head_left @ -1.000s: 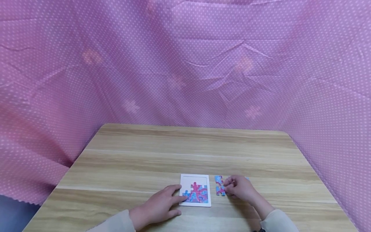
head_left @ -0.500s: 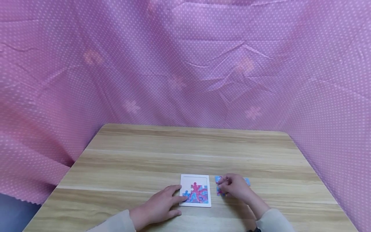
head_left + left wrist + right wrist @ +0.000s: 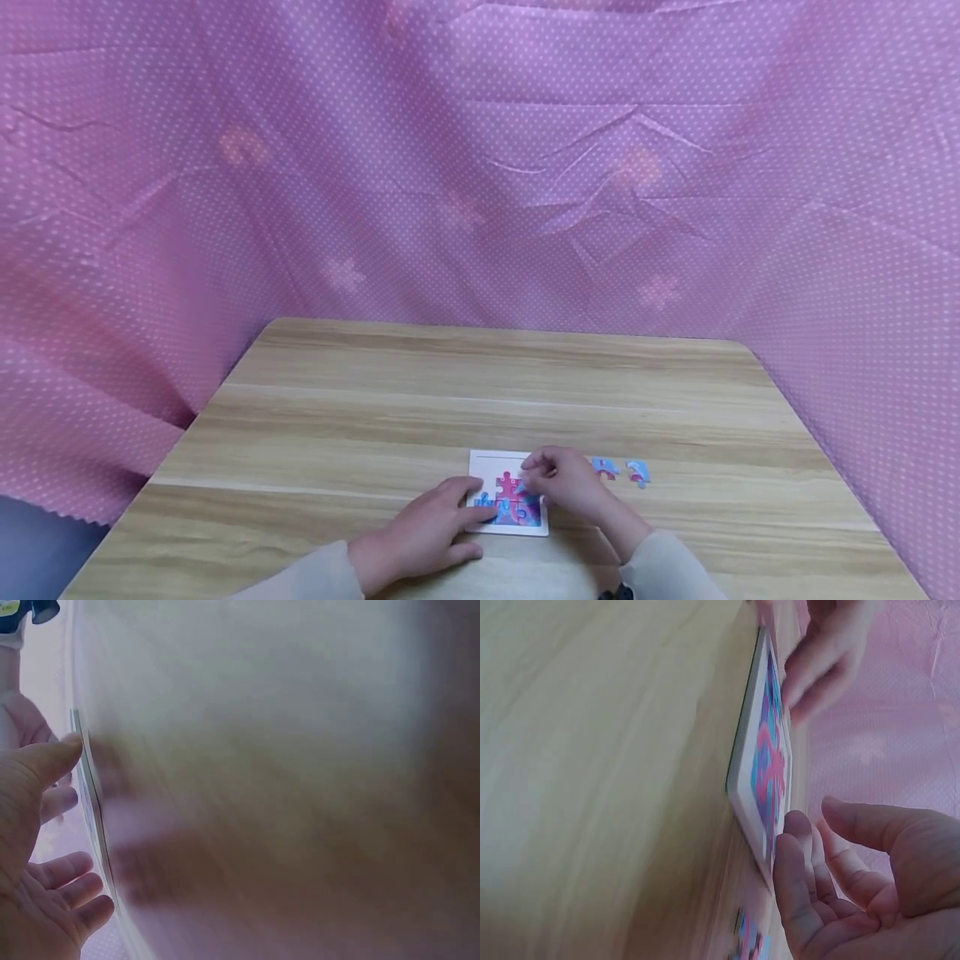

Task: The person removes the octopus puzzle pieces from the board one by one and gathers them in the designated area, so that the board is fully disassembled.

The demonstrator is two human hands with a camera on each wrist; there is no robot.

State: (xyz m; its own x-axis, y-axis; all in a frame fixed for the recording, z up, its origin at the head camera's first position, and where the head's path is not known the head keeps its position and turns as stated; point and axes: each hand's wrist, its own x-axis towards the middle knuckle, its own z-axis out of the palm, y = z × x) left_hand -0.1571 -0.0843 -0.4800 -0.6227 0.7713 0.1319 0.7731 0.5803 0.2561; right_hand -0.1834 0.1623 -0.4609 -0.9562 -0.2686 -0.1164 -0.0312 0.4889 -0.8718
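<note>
A square white puzzle tray (image 3: 486,463) lies on the table, partly filled with joined pieces in pink, blue and purple. My left hand (image 3: 420,529) rests at its left side, fingers stretched out and fingertips over the edge. In the left wrist view the thumb (image 3: 56,759) and fingers lie along the tray's thin edge. My right hand (image 3: 566,482) is over the tray's right side. Its thumb and forefinger pinch a small bluish puzzle piece (image 3: 521,490), mostly hidden by the fingers. The right wrist view shows the tray (image 3: 742,761) edge-on beside the fingertips.
Two loose blue and pink puzzle pieces, one nearer (image 3: 603,468) and one farther right (image 3: 638,473), lie right of the tray. Another loose patch of puzzle (image 3: 748,939) shows in the right wrist view. A pink dotted curtain (image 3: 480,208) surrounds the wood-grain table (image 3: 375,400).
My right hand has moved left from the loose pieces to the tray, carrying a puzzle piece. My left hand stays at the tray's left edge, with hardly any shift.
</note>
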